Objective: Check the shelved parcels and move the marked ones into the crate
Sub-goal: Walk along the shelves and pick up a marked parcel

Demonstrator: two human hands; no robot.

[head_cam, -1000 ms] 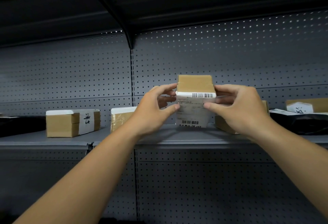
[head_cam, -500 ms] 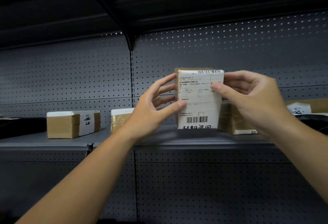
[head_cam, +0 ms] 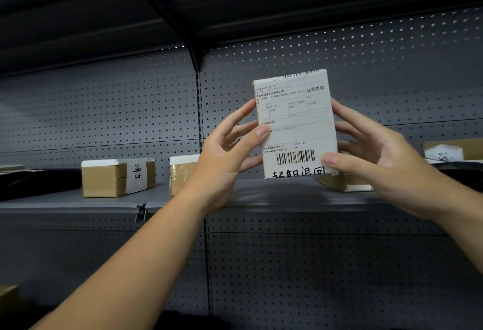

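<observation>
My left hand [head_cam: 224, 151] pinches the parcel's left edge, thumb on the front face and fingers curled round behind. My right hand [head_cam: 376, 154] does the same on the right side, thumb low near the corner. Gripping only the edges leaves the printed face uncovered so I can read it. The parcel [head_cam: 295, 120] stands upright between my hands, label turned toward me, its bottom edge low over the shelf [head_cam: 274, 196]. Below the barcode [head_cam: 295, 157] runs a line of bold handwritten characters [head_cam: 298, 172], which I judge to be the mark I'm checking for. If so, this one belongs in the crate, which is out of sight here. Behind my right hand a brown box [head_cam: 342, 183] lies on the shelf. Behind my left wrist sits a taped box [head_cam: 183, 172], and further left a box with handwriting on its side [head_cam: 115, 178], which I take to be waiting for their check.
</observation>
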